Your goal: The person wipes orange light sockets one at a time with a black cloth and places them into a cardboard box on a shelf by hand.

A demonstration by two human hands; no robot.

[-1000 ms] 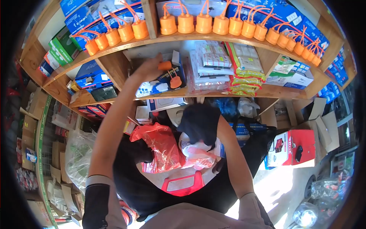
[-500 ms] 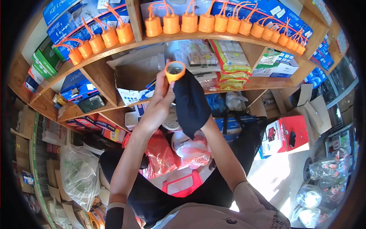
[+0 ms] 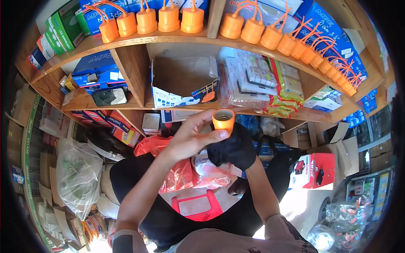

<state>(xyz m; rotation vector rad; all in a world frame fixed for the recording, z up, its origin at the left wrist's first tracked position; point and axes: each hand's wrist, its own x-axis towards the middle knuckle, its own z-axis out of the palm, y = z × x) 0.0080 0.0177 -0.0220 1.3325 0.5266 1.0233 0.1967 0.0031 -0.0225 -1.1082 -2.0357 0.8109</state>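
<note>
An orange lamp socket (image 3: 223, 121) is pinched between the thumb and fingers of my left hand (image 3: 195, 135), its open round end facing up. A black cloth (image 3: 233, 147) covers my right hand (image 3: 236, 147), which is right beside the socket; its fingers are hidden under the cloth. Above the hands, an open cardboard box (image 3: 181, 82) with a white and blue front sits on the middle shelf. Several orange sockets (image 3: 168, 19) with orange wires stand in a row on the upper shelf.
Plastic-wrapped packs (image 3: 253, 80) lie right of the open box. Below the shelf are a red plastic bag (image 3: 179, 175) and a pink-red stool (image 3: 197, 205). A red and white box (image 3: 322, 170) stands at the right, a clear plastic bag (image 3: 79, 177) at the left.
My left hand has come out of the shelf box with an orange socket and moved down toward my body. The cloth-covered right hand is now against it. The view has shifted.
</note>
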